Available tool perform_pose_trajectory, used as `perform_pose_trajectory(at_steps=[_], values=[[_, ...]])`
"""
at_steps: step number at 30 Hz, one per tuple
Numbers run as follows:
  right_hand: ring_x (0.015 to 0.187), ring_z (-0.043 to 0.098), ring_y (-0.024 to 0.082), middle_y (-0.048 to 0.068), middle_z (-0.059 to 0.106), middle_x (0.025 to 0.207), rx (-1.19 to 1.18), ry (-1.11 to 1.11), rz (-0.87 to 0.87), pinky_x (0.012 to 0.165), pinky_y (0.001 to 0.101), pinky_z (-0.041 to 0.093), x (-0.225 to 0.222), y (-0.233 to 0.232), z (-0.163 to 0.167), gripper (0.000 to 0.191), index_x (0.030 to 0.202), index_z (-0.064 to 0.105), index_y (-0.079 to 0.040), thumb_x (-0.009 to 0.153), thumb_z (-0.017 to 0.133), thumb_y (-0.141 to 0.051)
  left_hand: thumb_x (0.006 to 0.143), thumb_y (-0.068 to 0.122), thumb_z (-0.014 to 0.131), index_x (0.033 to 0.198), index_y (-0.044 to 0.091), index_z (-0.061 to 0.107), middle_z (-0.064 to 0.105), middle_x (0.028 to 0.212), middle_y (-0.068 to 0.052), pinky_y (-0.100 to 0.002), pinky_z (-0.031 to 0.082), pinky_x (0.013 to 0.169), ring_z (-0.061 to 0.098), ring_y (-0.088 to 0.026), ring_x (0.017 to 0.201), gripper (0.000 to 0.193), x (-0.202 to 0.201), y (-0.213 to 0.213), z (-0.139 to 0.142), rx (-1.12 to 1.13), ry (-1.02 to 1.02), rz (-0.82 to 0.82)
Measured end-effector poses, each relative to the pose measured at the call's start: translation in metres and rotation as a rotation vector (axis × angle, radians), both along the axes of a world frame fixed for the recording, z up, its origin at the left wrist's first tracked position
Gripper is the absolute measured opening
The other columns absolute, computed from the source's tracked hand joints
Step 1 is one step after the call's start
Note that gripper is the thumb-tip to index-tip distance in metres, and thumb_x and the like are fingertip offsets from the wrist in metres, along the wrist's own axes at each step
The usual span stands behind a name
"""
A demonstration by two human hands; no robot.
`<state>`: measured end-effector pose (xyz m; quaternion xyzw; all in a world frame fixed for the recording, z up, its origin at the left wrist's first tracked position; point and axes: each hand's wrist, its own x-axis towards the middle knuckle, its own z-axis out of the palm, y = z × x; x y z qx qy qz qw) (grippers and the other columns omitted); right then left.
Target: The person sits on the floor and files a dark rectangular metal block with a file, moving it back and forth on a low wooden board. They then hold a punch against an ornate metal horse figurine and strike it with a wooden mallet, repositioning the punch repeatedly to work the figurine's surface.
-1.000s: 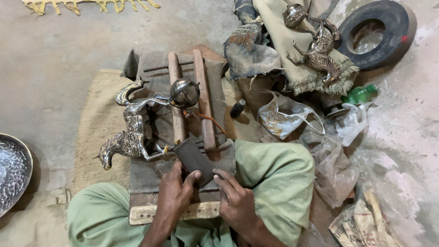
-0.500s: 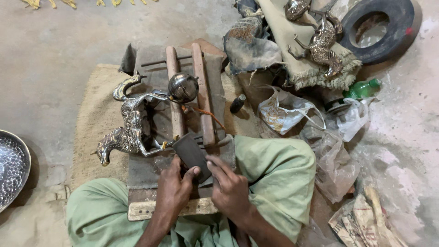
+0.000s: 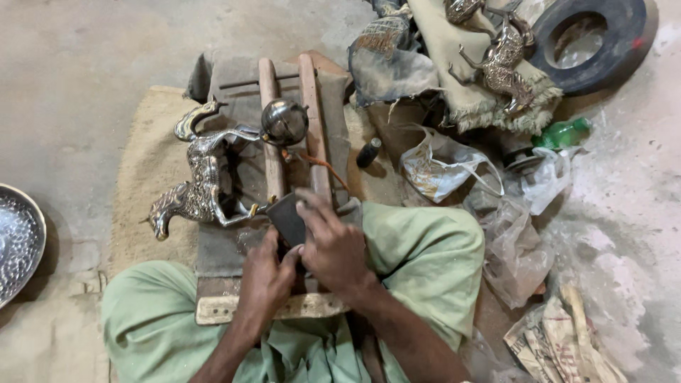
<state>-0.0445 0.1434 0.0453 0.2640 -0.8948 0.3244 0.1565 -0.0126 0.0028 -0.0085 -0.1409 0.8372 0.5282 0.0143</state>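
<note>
— How many metal animal figures lie on the floor?
— Two: one silver figure (image 3: 195, 184) on the mat, another figure (image 3: 500, 60) on the cloth at the far right corner.
— And the rest?
— Two wooden rails (image 3: 271, 128), one metal ball (image 3: 284, 122), one tyre (image 3: 592, 42), one green bottle (image 3: 560, 133), one hammered metal dish (image 3: 18, 241), two hands (image 3: 301, 259) at work.

the single head-worn view looks almost straight down from just above the seated person's green-clad lap, close over the worn wooden work frame (image 3: 287, 128), taking in surrounding grey concrete floor (image 3: 85, 64).
</note>
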Motion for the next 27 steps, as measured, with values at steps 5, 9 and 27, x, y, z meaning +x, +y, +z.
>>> perform_pose_trajectory(at_steps=[5,9,27], values=[[0.113,0.07,0.022,0.011,0.065,0.13,-0.444,-0.2,0.127,0.097,0.033,0.058,-0.002,0.038,-0.021,0.023,0.122,0.069,0.0,0.099,0.068,0.001,0.085,0.023,0.075,0.122,0.004,0.063,0.077,0.085,-0.024,-0.049,0.059,0.07,0.078,-0.037,0.077,0.043,0.0,0.002,0.009,0.023,-0.031,0.002],[0.095,0.065,0.015,0.012,0.061,0.112,-0.679,-0.59,0.063,0.08,0.0255,0.054,0.02,0.072,-0.05,0.029,0.119,0.073,0.001,0.091,0.075,0.0,0.088,0.025,0.072,0.125,0.006,0.06,0.078,0.089,-0.02,-0.045,0.063,0.068,0.081,-0.033,0.073,0.043,0.001,0.006,0.015,0.074,-0.219,-0.017],[0.117,0.071,0.031,0.018,0.069,0.129,-0.226,-0.166,0.041,0.099,0.0352,0.055,0.027,0.061,-0.063,0.03,0.121,0.072,0.002,0.092,0.064,0.005,0.08,0.02,0.081,0.11,0.002,0.057,0.077,0.085,-0.022,-0.049,0.059,0.072,0.078,-0.038,0.082,0.042,0.006,0.009,0.019,0.06,-0.078,-0.03]])
